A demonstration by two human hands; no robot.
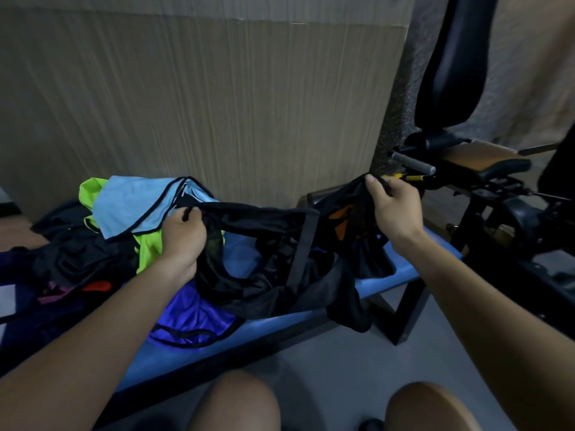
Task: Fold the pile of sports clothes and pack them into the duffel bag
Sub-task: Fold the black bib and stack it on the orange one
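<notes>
So the blue bench [404, 276] has the clothes pile [124, 219] heaped at its left end. The black garment [273, 241] is stretched between both hands above it, left hand [183, 234] and right hand [393, 209] each pinching a top corner. Looks like the spreading step; next it needs laying flat to fold. No duffel bag in view.

A black garment [273, 262] hangs stretched left to right over the blue bench, its lower folds drooping past the near edge. Left of it the pile of sports clothes [102, 237] lies heaped: light blue top [130, 206], neon green piece [149, 247], dark items, purple-blue shirt [193, 318] nearest
</notes>
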